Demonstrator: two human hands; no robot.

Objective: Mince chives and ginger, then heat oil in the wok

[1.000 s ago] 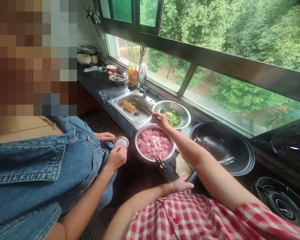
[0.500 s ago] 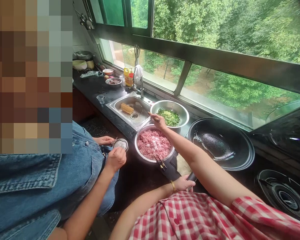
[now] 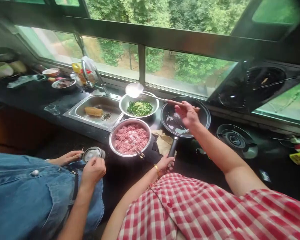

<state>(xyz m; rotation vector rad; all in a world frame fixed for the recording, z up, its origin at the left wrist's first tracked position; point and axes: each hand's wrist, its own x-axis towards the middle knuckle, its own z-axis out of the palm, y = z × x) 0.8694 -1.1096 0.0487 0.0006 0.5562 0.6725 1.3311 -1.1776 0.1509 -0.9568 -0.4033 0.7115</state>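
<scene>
My right hand (image 3: 187,115) is closed on the long wooden handle of a metal ladle (image 3: 134,89). The ladle's bowl hovers above the far rim of a steel bowl of chopped greens (image 3: 140,107). Below that hand sits a black wok (image 3: 201,115). My left hand (image 3: 166,163) grips the wok's black handle (image 3: 173,146) at the counter's front edge. A steel bowl of minced meat (image 3: 130,136) stands left of the wok, with chopsticks (image 3: 139,153) resting in it.
A sink (image 3: 97,111) with a corn cob (image 3: 93,111) lies left of the bowls. A person in denim at the left holds a small round tin (image 3: 92,154) in both hands. A gas burner (image 3: 236,140) is right of the wok. Dishes and bottles line the window sill.
My right hand has drawn back from the greens bowl to above the wok, and the ladle now shows raised over the greens. The view has swung right. My left hand stays on the wok handle.
</scene>
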